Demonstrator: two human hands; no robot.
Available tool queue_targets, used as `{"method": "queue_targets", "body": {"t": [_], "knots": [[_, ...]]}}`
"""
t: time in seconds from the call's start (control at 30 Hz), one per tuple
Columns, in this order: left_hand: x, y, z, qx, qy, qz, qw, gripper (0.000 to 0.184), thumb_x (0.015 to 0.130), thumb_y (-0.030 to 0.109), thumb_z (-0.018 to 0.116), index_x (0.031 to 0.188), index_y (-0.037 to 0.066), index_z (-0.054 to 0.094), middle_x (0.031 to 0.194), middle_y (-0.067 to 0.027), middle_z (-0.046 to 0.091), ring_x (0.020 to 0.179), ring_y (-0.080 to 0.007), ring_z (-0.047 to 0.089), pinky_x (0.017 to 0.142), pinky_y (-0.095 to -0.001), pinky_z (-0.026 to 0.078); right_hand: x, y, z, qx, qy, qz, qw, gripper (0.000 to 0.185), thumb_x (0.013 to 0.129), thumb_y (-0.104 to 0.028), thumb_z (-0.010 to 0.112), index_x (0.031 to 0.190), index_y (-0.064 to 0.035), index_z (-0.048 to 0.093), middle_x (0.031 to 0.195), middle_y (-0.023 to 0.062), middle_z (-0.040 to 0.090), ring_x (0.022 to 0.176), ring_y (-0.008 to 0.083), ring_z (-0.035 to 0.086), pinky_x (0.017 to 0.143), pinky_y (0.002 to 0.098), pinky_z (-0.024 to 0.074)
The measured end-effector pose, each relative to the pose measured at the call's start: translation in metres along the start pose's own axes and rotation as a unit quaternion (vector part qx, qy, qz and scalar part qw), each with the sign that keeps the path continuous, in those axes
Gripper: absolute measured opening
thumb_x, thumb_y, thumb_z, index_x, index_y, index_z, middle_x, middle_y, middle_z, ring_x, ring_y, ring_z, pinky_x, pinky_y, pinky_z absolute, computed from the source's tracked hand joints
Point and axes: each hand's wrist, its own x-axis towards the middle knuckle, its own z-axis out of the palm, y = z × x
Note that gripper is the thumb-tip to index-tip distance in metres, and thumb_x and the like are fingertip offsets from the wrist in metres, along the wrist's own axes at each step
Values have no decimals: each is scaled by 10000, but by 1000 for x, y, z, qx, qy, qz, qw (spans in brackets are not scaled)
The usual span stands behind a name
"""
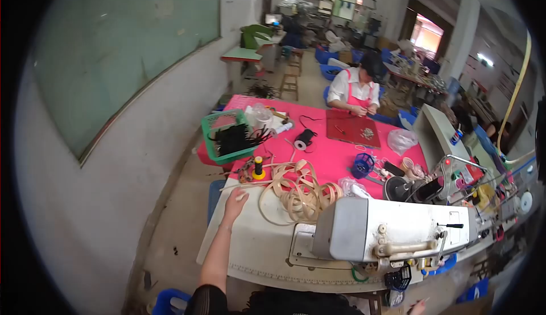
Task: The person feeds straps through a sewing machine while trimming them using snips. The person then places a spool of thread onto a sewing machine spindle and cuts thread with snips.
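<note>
My left hand (235, 203) is over the left end of the white sewing table (250, 246), its fingers curled together. What is in the fingers, if anything, I cannot make out. Just beyond it, the end of a beige strap (250, 184) runs into a loose, tangled pile of beige strapping (298, 192). My right hand (418, 308) shows only in part at the bottom edge, below the table; its fingers are too small and blurred to read. Between the hands stands a white sewing machine (415, 224). A yellow-and-black spool (259, 169) stands behind my left hand.
A green basket (206, 138) of black strips stands on the pink tabletop (330, 164). Across it, a co-worker (355, 90) handles something small near a red board (352, 128). Thread cones (429, 190) stand behind the machine. A wall (153, 167) runs along the left.
</note>
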Motion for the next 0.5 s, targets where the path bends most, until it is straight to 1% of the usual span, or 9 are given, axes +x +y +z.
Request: {"method": "queue_targets", "body": {"t": [0.07,0.1,0.13,0.17,0.2,0.23,0.37,0.43,0.5], "knots": [[42,2,26,20,7,20,1000,525,731,186,664,1176,15,443,883,-109,599,854,-190,575,695,-290,456,68,36,-36,131,78,34,988,475,813,-380,504,1039,33,562,875,235,601,780,231,573,706,374,451],[62,4,36,62,-21,-23,998,572,698,202,683,1177,12,435,902,-130,589,863,-225,569,712,-314,456,76,2,-67,197,138,-60,969,462,831,-469,489,771,-16,563,472,88,505,436,194,520,408,313,402],[76,5,48,102,-47,-64,992,619,665,218,703,1178,9,427,921,-151,579,871,-261,563,728,-338,455,91,-18,-99,192,203,-103,955,450,852,-505,442,788,-66,516,449,12,409,370,79,365,325,227,267],[84,2,59,92,-56,-61,992,619,665,218,703,1178,9,427,921,-151,579,871,-261,563,728,-338,455,68,-74,-139,180,100,-85,975,458,860,-494,436,786,-51,525,473,14,427,358,64,339,315,198,220],[92,-3,67,158,11,15,987,604,648,227,709,1142,3,445,931,-162,569,876,-287,554,737,-367,449,42,-137,-138,335,207,-181,901,421,872,-449,449,839,-42,552,518,-12,426,366,32,320,327,157,181],[100,-7,73,221,78,93,968,590,630,236,716,1106,-3,463,940,-173,560,881,-314,545,747,-396,443,29,-169,-158,347,131,-198,907,367,880,-385,471,929,-33,564,572,-28,434,373,20,303,326,150,180],[129,-29,78,188,-8,61,980,450,674,285,686,967,-7,508,933,-194,574,858,-329,559,740,-410,442,-52,-341,-183,345,144,-259,891,349,895,-363,449,1012,-51,551,574,-21,438,359,15,271,312,169,150],[148,-3,68,15,-60,-55,997,425,728,316,648,950,-16,505,855,-199,603,778,-326,592,680,-402,457,-90,-401,-171,343,121,-326,873,337,903,-349,437,1010,-49,548,558,-22,428,344,16,265,311,167,148],[174,36,64,-53,-47,48,996,338,788,256,614,943,-22,499,797,-164,621,718,-249,624,630,-344,472,-127,-442,-155,356,98,-349,861,318,904,-329,441,1011,-49,548,545,-27,415,339,15,260,310,166,146]]}}
